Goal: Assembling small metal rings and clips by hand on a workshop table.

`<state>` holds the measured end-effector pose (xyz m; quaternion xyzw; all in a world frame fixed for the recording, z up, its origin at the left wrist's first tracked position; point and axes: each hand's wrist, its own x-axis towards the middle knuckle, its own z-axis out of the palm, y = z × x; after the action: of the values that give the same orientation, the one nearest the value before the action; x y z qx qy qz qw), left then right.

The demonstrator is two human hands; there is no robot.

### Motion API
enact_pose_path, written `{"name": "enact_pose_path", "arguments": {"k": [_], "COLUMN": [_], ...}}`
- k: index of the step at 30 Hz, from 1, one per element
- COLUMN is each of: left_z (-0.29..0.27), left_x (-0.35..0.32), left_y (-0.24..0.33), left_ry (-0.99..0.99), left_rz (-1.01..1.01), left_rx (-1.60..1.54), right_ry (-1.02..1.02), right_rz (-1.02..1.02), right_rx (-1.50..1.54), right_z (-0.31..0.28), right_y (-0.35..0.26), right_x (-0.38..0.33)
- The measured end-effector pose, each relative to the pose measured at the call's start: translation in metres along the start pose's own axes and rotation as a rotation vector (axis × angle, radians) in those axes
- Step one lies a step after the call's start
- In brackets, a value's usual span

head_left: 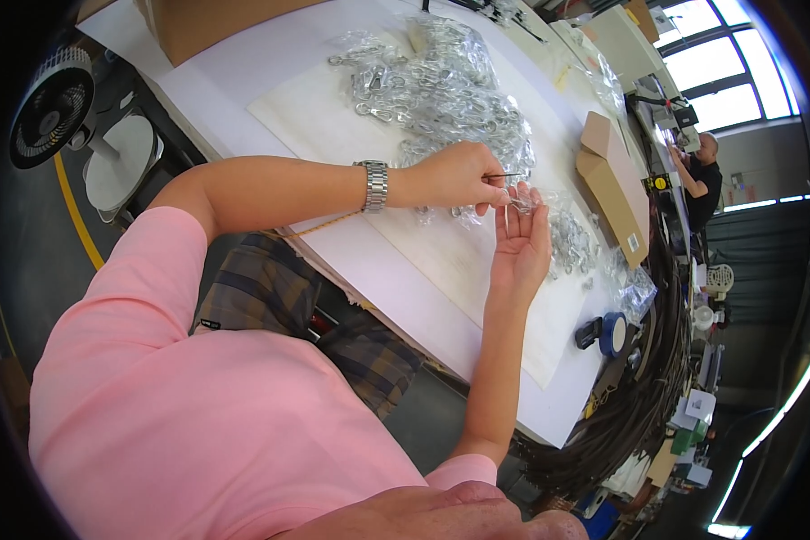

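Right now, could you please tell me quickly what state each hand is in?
Left hand: closed, pinching a thin metal rod.
Right hand: open, palm up, a small clear bag at its fingertips.

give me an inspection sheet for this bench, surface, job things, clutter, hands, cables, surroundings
surface: white table with a pale sheet laid on it
job's things: heap of small clear bags with metal clips; one small clear bag at the fingertips
clutter: folded cardboard box, blue tape roll, more clear bags near the table's edge
grippers: left hand, with a wristwatch, pinches a thin rod; right hand is open, palm up, under the small bag
cables: thick dark bundle along the table's far edge
surroundings: fan on the floor, another person at a far bench, windows
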<state>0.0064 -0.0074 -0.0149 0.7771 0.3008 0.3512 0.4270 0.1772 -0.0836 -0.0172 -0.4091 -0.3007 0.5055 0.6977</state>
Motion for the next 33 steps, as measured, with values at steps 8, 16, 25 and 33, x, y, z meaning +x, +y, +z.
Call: {"name": "enact_pose_path", "arguments": {"k": [8, 16, 25, 33], "left_z": [0.005, -0.013, -0.02, -0.016], "left_x": [-0.001, 0.004, 0.008, 0.009], "left_y": [0.001, 0.006, 0.007, 0.001], "left_ry": [0.007, -0.119, -0.236, -0.083], "left_rz": [-0.088, -0.162, -0.085, 0.048], "left_rx": [-0.325, -0.347, -0.488, -0.281], "right_ry": [-0.05, -0.06, -0.34, -0.434], "right_rz": [0.024, 0.039, 0.269, 0.453], "right_rx": [-0.048, -0.048, -0.046, 0.009], "right_z": [0.005, 0.008, -0.009, -0.008], "right_y": [0.003, 0.002, -0.002, -0.019], "right_x": [-0.001, -0.003, 0.004, 0.006]}}
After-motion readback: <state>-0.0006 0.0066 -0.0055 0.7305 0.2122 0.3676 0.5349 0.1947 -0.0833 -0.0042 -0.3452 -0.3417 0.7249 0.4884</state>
